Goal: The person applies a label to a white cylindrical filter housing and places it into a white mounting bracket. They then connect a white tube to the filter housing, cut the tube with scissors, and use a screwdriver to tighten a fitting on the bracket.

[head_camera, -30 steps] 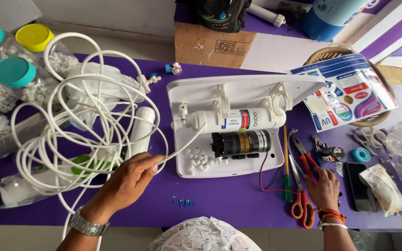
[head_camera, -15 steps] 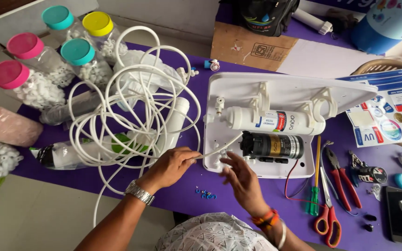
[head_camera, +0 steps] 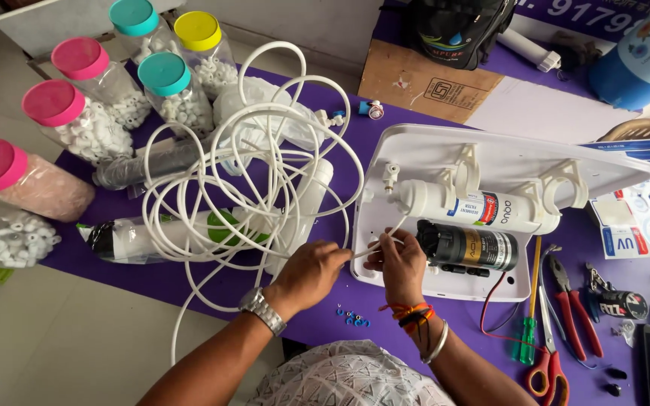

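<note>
— What is the person wearing on the left hand (head_camera: 316,272)?

— A silver metal wristwatch (head_camera: 262,309) is sitting on that wrist, and the forearm is showing bare above it.

— And the right hand (head_camera: 399,263)?

— Orange and dark threads (head_camera: 413,313) are wrapping that wrist, with a thin silver bangle (head_camera: 438,344) lying just behind them.

— Any clothing showing?

— A white garment with a fine grey pattern (head_camera: 347,374) is covering the body at the bottom edge.

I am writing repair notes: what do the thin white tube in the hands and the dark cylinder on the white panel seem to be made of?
Thin white tube: likely flexible, semi-glossy plastic; it coils loosely. Dark cylinder: apparently metal under a shiny label, though plastic is possible.
</note>
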